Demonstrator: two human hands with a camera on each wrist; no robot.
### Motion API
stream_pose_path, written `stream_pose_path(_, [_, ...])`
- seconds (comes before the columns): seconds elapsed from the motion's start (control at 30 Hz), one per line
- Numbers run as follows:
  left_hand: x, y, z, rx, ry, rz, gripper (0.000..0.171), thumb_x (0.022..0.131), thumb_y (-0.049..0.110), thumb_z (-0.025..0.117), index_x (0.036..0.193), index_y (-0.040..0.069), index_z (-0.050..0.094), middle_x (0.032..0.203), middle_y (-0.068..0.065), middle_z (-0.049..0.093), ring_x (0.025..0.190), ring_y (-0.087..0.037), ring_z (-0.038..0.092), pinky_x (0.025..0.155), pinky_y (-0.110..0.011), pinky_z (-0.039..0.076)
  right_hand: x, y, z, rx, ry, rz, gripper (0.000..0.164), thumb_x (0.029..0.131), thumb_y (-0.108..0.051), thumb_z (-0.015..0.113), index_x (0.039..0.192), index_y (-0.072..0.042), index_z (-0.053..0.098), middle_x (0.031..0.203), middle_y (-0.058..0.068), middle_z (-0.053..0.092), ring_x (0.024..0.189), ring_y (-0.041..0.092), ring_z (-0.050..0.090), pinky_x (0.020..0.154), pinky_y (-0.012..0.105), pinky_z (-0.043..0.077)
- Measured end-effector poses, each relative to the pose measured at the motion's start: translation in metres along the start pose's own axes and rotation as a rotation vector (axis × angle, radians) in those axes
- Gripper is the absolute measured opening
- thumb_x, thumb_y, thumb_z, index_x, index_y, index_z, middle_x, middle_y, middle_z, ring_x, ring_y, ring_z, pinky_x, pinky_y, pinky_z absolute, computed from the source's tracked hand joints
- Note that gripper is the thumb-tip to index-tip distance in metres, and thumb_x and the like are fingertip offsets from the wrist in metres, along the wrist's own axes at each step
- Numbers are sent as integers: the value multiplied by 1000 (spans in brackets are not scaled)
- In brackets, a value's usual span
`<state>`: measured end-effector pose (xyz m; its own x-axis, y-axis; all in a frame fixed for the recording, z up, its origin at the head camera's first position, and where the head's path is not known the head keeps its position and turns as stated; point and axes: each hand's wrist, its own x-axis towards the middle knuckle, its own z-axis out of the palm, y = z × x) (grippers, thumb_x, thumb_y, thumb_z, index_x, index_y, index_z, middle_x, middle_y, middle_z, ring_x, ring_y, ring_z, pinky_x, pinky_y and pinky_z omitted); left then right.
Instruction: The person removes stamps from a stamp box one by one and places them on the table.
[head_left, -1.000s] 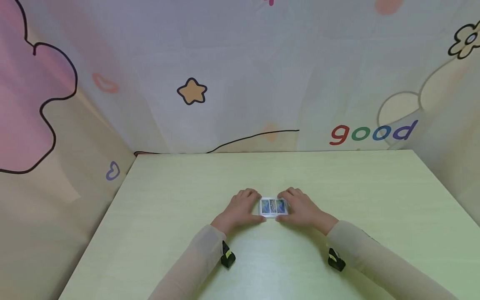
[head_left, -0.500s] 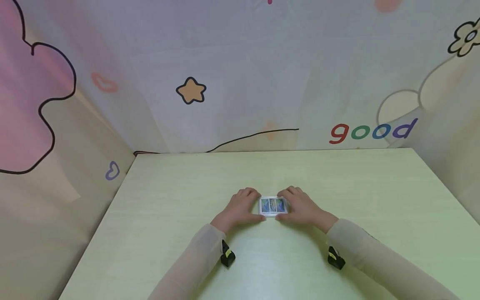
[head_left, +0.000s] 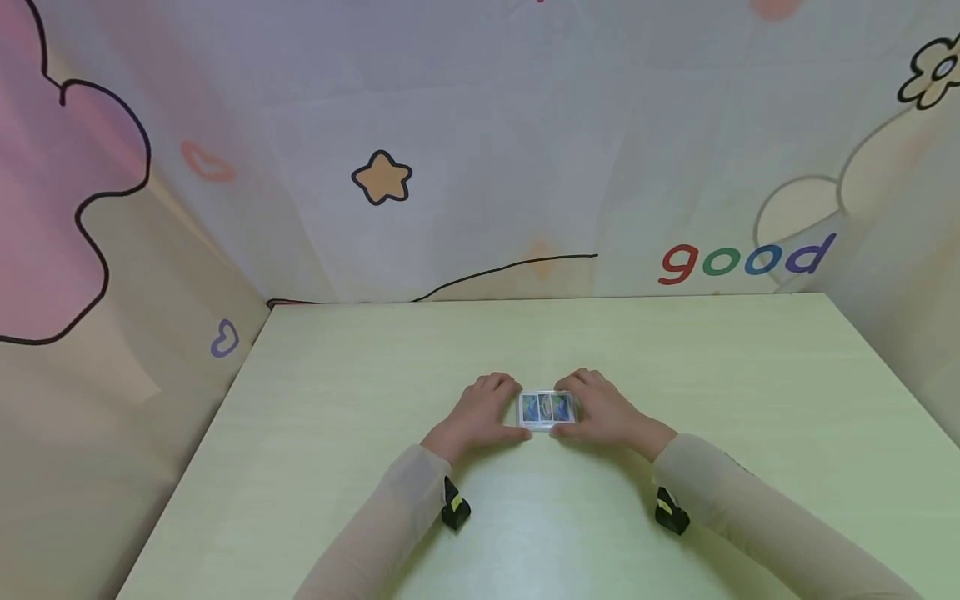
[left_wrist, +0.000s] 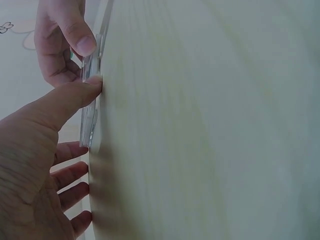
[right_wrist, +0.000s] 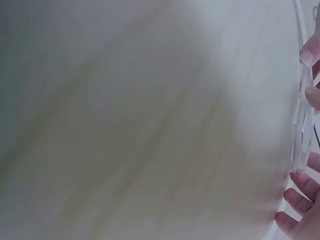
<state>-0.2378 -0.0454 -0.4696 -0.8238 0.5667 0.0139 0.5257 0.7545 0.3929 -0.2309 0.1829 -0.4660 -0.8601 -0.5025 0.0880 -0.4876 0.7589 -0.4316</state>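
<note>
A small, flat, clear plastic case (head_left: 546, 408) with a row of blue and green picture panels lies face up at the middle of the table. My left hand (head_left: 480, 417) pinches its left end, thumb at the near edge and index finger at the far edge. At the right end my right hand (head_left: 603, 414) grips it the same way. Seen edge-on in the left wrist view, the case (left_wrist: 90, 125) is thin, with both thumbs along one side. The other left fingers spread past it, tips at the tabletop. In the right wrist view the case (right_wrist: 302, 125) shows at the right border.
The pale green-yellow table (head_left: 360, 358) runs back to a printed cloth backdrop (head_left: 480, 150) with a star and the word "good". Cloth also hangs at the left and right sides. Both wrists carry small black devices (head_left: 455, 506) below beige sleeves.
The hands and the case keep the same hold and place on the table. The head view has shifted very slightly, so everything sits a little higher in it.
</note>
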Motion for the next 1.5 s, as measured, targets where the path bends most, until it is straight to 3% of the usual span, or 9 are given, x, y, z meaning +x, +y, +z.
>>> stream_pose_path(0.43, [2, -1, 0, -2, -35, -43, 65, 80, 45, 72, 130, 9, 50, 136, -9, 47, 124, -26, 44, 102, -44, 39, 0, -2, -1, -17, 14, 3, 59, 72, -39, 78, 116, -4, 58, 112, 12, 58, 102, 28, 51, 86, 45, 45])
stream_pose_path(0.67, [0, 1, -3, -6, -11, -10, 62, 80, 42, 72, 126, 6, 52, 133, -12, 49, 122, -29, 45, 100, -45, 40, 1, -3, -1, -23, 16, -3, 59, 72, -38, 78, 115, -2, 59, 112, 13, 58, 103, 29, 51, 86, 46, 45])
stream_pose_path(1.5, [3, 1, 0, 25, -52, -39, 69, 81, 47, 71, 132, 7, 48, 138, -12, 46, 128, -29, 41, 105, -45, 38, 2, -4, -1, -49, 73, -57, 58, 68, -37, 80, 109, 0, 62, 104, 10, 59, 99, 27, 50, 89, 46, 41])
